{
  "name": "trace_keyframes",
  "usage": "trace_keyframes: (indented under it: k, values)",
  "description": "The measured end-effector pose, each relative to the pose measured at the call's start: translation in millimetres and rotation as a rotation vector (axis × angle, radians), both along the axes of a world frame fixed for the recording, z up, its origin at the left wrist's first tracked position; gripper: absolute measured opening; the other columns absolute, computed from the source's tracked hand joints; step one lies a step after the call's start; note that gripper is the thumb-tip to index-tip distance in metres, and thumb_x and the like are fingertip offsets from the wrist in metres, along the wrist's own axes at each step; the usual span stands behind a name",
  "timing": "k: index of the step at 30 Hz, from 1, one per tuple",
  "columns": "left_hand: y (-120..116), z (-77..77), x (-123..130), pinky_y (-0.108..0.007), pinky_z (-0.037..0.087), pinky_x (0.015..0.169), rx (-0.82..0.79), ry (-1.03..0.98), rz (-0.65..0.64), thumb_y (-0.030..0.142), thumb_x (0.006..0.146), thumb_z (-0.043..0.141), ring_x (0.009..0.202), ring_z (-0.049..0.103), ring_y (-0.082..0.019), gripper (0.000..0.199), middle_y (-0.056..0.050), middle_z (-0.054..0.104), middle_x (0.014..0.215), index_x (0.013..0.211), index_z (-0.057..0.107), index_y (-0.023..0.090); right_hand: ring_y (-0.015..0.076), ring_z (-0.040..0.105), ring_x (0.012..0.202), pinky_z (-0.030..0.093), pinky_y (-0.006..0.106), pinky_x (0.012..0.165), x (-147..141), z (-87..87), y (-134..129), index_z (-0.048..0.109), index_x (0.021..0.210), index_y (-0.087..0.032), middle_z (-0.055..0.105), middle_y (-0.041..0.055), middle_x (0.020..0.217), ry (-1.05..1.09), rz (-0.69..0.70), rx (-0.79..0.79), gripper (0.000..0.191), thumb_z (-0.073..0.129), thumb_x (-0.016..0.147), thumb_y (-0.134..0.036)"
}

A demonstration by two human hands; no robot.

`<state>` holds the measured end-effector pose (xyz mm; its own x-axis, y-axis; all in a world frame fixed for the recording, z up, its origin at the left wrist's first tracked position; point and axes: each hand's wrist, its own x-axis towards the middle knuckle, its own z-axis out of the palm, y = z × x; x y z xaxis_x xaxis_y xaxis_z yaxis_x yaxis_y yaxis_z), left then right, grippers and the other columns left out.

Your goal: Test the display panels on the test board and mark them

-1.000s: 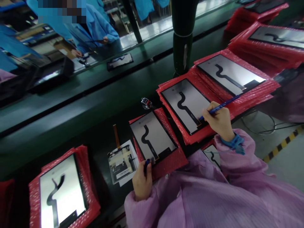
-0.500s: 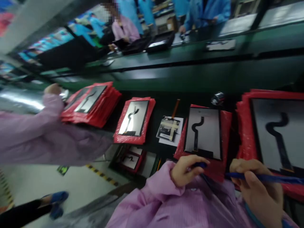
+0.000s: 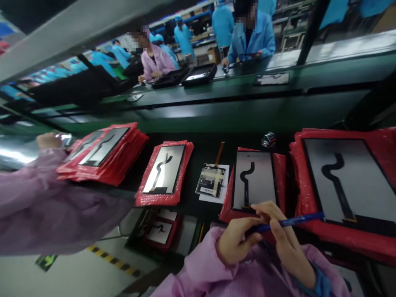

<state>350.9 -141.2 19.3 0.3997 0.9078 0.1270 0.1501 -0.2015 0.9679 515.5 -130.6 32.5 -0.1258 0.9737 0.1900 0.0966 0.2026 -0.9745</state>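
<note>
The left hand [image 3: 236,241] is clenched around one end of a slim blue plastic pen [image 3: 298,220]; the right hand [image 3: 283,239] grasps the same pen along its middle, its far end pointing to 3 o'clock. Directly beyond the hands, at 12 o'clock, a grey rectangular display panel with a black curved ribbon [image 3: 262,177] lies on red plastic wrap [image 3: 280,173] upon the black tabletop [image 3: 202,150]. A black-and-silver circuit assembly [image 3: 212,181] sits at 11 o'clock; a red-wrapped panel stack [image 3: 365,177] at 2 o'clock.

Black tabletop [image 3: 189,202]: I've a lane left of the white paper sheet [image 3: 210,199].
Right hand [image 3: 286,243]: thick red plastic-wrap stack [image 3: 305,194] blocks me rightward!
</note>
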Motion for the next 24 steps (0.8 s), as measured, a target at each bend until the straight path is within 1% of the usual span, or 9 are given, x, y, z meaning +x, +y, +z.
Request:
trace_keyframes:
  k: [3,7,9,12,14,17,20,22,24]
  values:
    - [-4,-1.1,3,-0.034,0.057,0.085,-0.104,-0.15,-0.022,0.048,0.098,0.052,0.1,0.07,-0.023,0.04,-0.015,0.071,0.113,0.123,0.052,0.017,0.0197,0.061,0.12,0.051,0.031,0.102,-6,-7.1,-3,0.064,0.132,-0.038,0.064,0.0034,0.129,-0.032,0.1,-0.042,0.038,0.039,0.103,-0.039]
    - [-11,-7.4,8,-0.024,0.051,0.06,-0.24,-0.304,0.09,0.046,0.096,0.057,0.07,0.064,-0.014,0.033,-0.007,0.069,0.094,0.113,0.04,0.023,0.0194,0.057,0.127,0.047,0.034,0.107,-11,-0.4,-1,0.054,0.142,-0.039,0.062,0.003,0.136,-0.061,0.217,-0.028,0.042,0.039,0.104,-0.037]
    - [-12,-9.6,10,-0.022,0.047,0.055,-0.273,-0.321,0.133,0.048,0.096,0.057,0.064,0.061,-0.012,0.034,-0.004,0.067,0.089,0.109,0.037,0.025,0.0195,0.059,0.123,0.046,0.036,0.107,-13,6.6,3,0.057,0.139,-0.035,0.064,0.0048,0.131,-0.074,0.247,-0.015,0.04,0.038,0.104,-0.037]
    - [-7,-12.4,8,-0.025,0.052,0.06,-0.223,-0.253,0.152,0.051,0.095,0.056,0.07,0.064,-0.015,0.037,-0.006,0.067,0.095,0.113,0.038,0.025,0.0183,0.065,0.105,0.051,0.032,0.095,-13,12.8,15,0.071,0.114,-0.025,0.069,0.007,0.113,-0.081,0.269,-0.026,0.036,0.039,0.103,-0.038]
    - [1,-15.6,3,-0.03,0.056,0.07,-0.07,-0.123,0.264,0.05,0.095,0.057,0.081,0.067,-0.017,0.038,-0.008,0.066,0.103,0.119,0.042,0.024,0.0169,0.066,0.085,0.054,0.029,0.078,-9,12.7,29,0.071,0.1,-0.02,0.068,0.0067,0.094,-0.083,0.183,-0.072,0.038,0.039,0.102,-0.041]
    - [17,-23.9,-9,-0.038,0.055,0.09,0.252,0.197,0.474,0.043,0.098,0.055,0.103,0.065,-0.022,0.033,-0.011,0.063,0.114,0.122,0.049,0.022,0.0177,0.063,0.068,0.052,0.03,0.067,-1,6.9,60,0.064,0.111,-0.018,0.066,0.005,0.081,-0.228,-0.183,-0.125,0.036,0.04,0.101,-0.043]
    - [26,-35.6,-21,-0.047,0.049,0.103,0.394,0.504,0.479,0.039,0.098,0.054,0.121,0.056,-0.027,0.035,-0.015,0.059,0.125,0.126,0.05,0.019,0.0272,0.068,0.086,0.054,0.04,0.078,5,-3.5,90,0.049,0.136,-0.012,0.068,0.0164,0.109,-0.588,-0.478,-0.095,0.043,0.038,0.099,-0.031]
    - [26,-42.8,-25,-0.05,0.049,0.103,0.395,0.617,0.436,0.042,0.097,0.055,0.123,0.055,-0.029,0.042,-0.016,0.058,0.128,0.132,0.046,0.018,0.0346,0.065,0.103,0.053,0.047,0.085,6,-9.9,101,0.036,0.147,-0.002,0.06,0.0266,0.127,-0.821,-0.543,-0.075,0.053,0.032,0.097,-0.02]
    - [24,-47.7,-27,-0.051,0.049,0.103,0.386,0.674,0.403,0.042,0.096,0.056,0.124,0.055,-0.03,0.048,-0.017,0.058,0.129,0.135,0.044,0.017,0.0399,0.057,0.117,0.048,0.054,0.096,5,-13.5,100,0.026,0.15,0.007,0.05,0.0333,0.137,-1.005,-0.536,-0.011,0.059,0.029,0.094,-0.012]
